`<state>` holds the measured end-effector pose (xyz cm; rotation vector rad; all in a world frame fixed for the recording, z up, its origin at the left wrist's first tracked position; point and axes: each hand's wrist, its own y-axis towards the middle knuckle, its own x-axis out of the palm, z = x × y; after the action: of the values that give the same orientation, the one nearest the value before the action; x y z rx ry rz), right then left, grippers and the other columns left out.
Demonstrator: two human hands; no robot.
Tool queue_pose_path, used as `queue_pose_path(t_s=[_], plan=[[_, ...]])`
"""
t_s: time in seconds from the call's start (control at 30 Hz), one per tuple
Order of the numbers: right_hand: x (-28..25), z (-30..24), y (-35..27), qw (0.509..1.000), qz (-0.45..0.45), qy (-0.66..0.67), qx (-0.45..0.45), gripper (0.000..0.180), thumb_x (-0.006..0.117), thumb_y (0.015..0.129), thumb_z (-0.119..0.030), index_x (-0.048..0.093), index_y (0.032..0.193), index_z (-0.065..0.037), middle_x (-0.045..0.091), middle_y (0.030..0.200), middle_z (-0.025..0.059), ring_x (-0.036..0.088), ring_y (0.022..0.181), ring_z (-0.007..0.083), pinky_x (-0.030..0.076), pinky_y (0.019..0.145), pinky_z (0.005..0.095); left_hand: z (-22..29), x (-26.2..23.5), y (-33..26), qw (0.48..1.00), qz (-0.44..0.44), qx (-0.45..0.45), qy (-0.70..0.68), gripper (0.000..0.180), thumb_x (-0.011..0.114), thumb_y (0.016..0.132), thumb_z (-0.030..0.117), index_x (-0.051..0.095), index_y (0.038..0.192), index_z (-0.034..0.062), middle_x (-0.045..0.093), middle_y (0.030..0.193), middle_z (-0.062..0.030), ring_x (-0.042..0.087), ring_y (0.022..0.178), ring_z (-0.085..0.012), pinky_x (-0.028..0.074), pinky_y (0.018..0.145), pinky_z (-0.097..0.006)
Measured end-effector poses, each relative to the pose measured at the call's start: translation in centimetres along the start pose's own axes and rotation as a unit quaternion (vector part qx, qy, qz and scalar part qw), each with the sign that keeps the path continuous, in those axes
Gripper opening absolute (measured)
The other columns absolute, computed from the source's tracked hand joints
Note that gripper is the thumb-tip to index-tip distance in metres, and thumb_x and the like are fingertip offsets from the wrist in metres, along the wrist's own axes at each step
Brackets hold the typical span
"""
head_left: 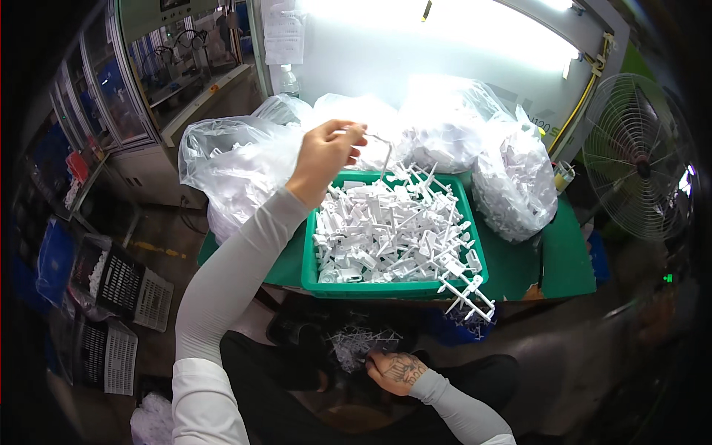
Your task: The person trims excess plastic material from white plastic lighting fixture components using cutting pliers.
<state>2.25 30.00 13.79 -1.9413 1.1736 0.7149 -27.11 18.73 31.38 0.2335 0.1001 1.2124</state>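
Observation:
My left hand [325, 157] is raised over the back left of a green tray [393, 289]. Its fingers are pinched on a thin bent rod [389, 152], pale in the glare, whose lower end reaches down to the parts. White plastic moulded parts [393, 230], some still on branching sprues, heap up in the tray. One branched sprue [467, 295] hangs over the tray's front right corner. Down over my lap, my right hand [399, 371] is closed, and what its fingers hold is hidden. Just past it lies a dim pile of sprues [360, 345].
Clear plastic bags of white parts [245, 170] and another full bag [515, 182] flank the tray on the green table [567, 259]. A wire-guard fan [641, 163] stands at right. Crates [122, 285] sit on the floor at left. A bottle [289, 81] stands behind the bags.

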Motion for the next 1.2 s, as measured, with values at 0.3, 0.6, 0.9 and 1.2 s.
queue_pose_path(t_s=[0.3, 0.6, 0.9, 1.2], plan=[[-3.0, -1.1, -0.6, 0.908, 0.189, 0.359, -0.102, 0.027, 0.044, 0.105, -0.018, 0.05, 0.124, 0.0, 0.064, 0.11, 0.011, 0.063, 0.1, 0.0194, 0.049, 0.091, 0.0336, -3.4, -2.2, -14.6, 0.984, -0.087, -0.081, -0.132, 0.041, 0.066, 0.089, -0.002, 0.055, 0.128, 0.0014, 0.066, 0.106, -0.0105, 0.064, 0.094, -0.0145, 0.053, 0.083, -0.029], [-3.6, -1.2, 0.4, 0.888, 0.322, 0.32, -0.075, 0.028, 0.05, 0.105, -0.022, 0.055, 0.122, 0.0, 0.068, 0.096, 0.0116, 0.066, 0.083, 0.018, 0.052, 0.073, 0.0314, -6.6, -0.1, -21.4, 0.978, -0.102, -0.126, -0.133, 0.022, 0.067, 0.094, 0.004, 0.055, 0.112, 0.001, 0.07, 0.108, -0.0112, 0.066, 0.104, -0.0154, 0.054, 0.088, -0.028], [-2.5, -1.3, 0.0, 0.921, 0.26, 0.286, -0.044, 0.034, 0.046, 0.106, -0.026, 0.054, 0.123, 0.002, 0.066, 0.092, 0.0091, 0.061, 0.081, 0.0139, 0.051, 0.075, 0.0283, -7.3, 0.3, -22.4, 0.973, -0.11, -0.151, -0.137, 0.021, 0.065, 0.095, 0.001, 0.054, 0.113, -0.0003, 0.069, 0.113, -0.018, 0.066, 0.111, -0.0218, 0.054, 0.095, -0.032], [-2.6, -1.5, -0.2, 0.916, 0.265, 0.299, -0.037, 0.026, 0.051, 0.103, -0.02, 0.056, 0.119, 0.001, 0.067, 0.086, 0.0157, 0.067, 0.073, 0.0273, 0.051, 0.068, 0.0348, -7.7, 0.5, -22.3, 0.966, -0.111, -0.171, -0.162, 0.023, 0.064, 0.095, 0.0, 0.053, 0.115, -0.002, 0.068, 0.114, -0.0174, 0.066, 0.113, -0.0232, 0.054, 0.097, -0.033]])
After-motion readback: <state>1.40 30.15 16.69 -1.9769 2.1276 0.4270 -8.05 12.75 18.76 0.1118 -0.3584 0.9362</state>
